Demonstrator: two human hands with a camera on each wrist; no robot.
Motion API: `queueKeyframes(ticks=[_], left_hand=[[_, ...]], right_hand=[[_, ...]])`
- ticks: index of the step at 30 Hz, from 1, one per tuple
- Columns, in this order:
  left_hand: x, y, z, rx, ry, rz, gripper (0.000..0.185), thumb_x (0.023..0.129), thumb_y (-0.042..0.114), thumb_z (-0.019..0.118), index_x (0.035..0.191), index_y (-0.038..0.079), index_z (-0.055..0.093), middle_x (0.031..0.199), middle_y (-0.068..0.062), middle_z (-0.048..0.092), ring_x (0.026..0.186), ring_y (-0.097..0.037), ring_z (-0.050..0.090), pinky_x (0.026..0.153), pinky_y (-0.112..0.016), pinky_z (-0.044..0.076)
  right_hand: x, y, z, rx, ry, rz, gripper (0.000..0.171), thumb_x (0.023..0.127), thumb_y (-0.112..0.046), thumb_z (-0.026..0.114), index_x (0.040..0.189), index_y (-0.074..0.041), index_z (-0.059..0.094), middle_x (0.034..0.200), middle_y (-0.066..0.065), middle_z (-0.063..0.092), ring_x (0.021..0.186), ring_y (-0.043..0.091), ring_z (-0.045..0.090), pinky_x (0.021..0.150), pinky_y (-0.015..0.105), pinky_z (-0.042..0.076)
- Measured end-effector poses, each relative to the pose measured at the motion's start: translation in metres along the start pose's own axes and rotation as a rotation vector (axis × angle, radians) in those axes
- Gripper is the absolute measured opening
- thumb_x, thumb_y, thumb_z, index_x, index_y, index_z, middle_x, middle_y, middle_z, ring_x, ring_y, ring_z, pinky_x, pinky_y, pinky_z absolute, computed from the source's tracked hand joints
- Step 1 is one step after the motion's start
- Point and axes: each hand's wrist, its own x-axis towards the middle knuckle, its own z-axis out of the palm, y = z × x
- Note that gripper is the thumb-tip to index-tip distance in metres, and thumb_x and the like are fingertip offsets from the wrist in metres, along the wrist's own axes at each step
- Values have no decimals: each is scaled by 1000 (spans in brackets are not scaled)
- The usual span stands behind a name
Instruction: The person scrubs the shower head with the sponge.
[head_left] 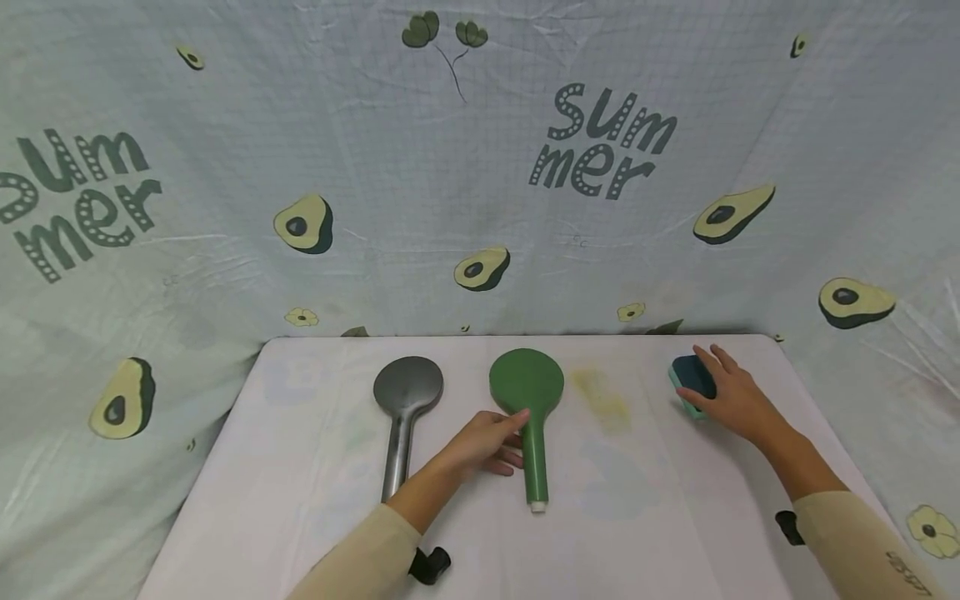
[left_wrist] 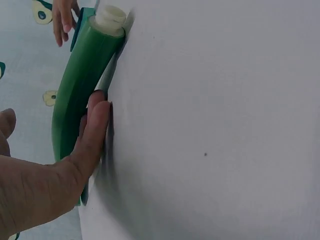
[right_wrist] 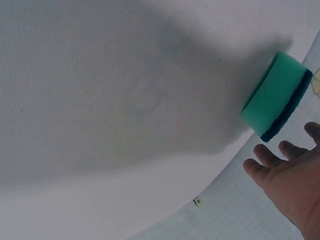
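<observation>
Green plastic shower head (head_left: pixel 528 408), flat mid-table, white-capped handle toward the person; left hand (head_left: pixel 483 443) touches its handle, fingers straight. Right hand (head_left: pixel 731 398), spread, hovers just short of teal sponge with dark scrub layer (head_left: pixel 692 379) to its right. Risk: loose contact, handle rolls. Count: two shower heads, incl. grey metallic one (head_left: pixel 405 408) to its left; one sponge.

On the counter (head_left: pixel 300 467) lie two shower heads side by side, handles toward the person: one shower head (head_left: pixel 405 408) to the left, the other shower head (head_left: pixel 528 400) at the middle. The left hand (head_left: pixel 483 446) rests between them, touching the middle one's handle. Far right, near the back edge, sits a sponge (head_left: pixel 690 379) under the right hand (head_left: pixel 731 396). A printed cloth (head_left: pixel 450 167) hangs behind.
</observation>
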Motion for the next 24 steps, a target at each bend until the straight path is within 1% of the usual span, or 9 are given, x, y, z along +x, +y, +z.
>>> queueKeyframes(ticks=[3, 6, 10, 14, 16, 18, 21, 24], left_hand=[[1, 0, 4, 8, 25, -24, 69, 102, 54, 59, 128, -10, 60, 101, -16, 74, 76, -19, 75, 69, -33, 64], [1, 0, 6, -1, 41, -32, 63, 102, 53, 59, 120, -8, 64, 94, -12, 72, 69, -13, 70, 63, -28, 61], [1, 0, 9, -6, 32, -17, 55, 103, 49, 59, 110, -5, 67, 82, -5, 66, 62, -10, 63, 57, -23, 56], [2, -1, 13, -4, 23, 13, 48, 104, 42, 61, 107, -5, 68, 74, -2, 62, 60, -9, 60, 58, -24, 57], [2, -1, 15, -3, 23, 37, 44, 104, 37, 63, 110, -6, 66, 77, -3, 64, 62, -10, 61, 60, -25, 58], [3, -2, 17, -11, 31, 57, 43, 102, 32, 66, 118, -8, 61, 85, -6, 66, 67, -12, 63, 61, -27, 58], [3, -4, 20, -25, 53, 80, 52, 99, 25, 70, 131, -11, 50, 101, -13, 65, 75, -16, 64, 60, -27, 54], [3, -6, 22, -47, 87, 88, 61, 97, 20, 73, 139, -11, 41, 112, -18, 61, 85, -19, 64, 64, -27, 53]], right_hand=[[-1, -2, 3, 8, -7, 2, 95, 98, -56, 64, 162, 0, 20, 162, 40, 15, 138, 70, 25, 106, 83, 28], [-2, -2, 5, 6, -10, -3, 95, 98, -56, 64, 161, 1, 21, 162, 40, 15, 138, 69, 25, 107, 82, 29], [-3, -1, 9, -5, -8, -8, 94, 98, -55, 64, 160, 3, 23, 160, 42, 15, 136, 70, 27, 106, 81, 31], [-4, 2, 12, -5, -4, -5, 92, 99, -54, 64, 159, 2, 25, 160, 42, 15, 135, 70, 28, 106, 81, 32], [-4, 2, 13, -7, 2, 2, 91, 99, -54, 64, 160, 2, 25, 160, 42, 14, 135, 70, 28, 105, 80, 33], [-3, 2, 14, -5, 15, 4, 89, 99, -52, 65, 159, 2, 27, 160, 42, 14, 135, 70, 29, 105, 80, 33], [-3, 1, 14, -14, 37, -1, 84, 100, -49, 66, 158, 1, 30, 161, 40, 15, 134, 70, 30, 104, 80, 34], [-3, 0, 15, -30, 61, -27, 78, 100, -44, 67, 157, -1, 35, 161, 38, 18, 134, 69, 32, 104, 79, 35]])
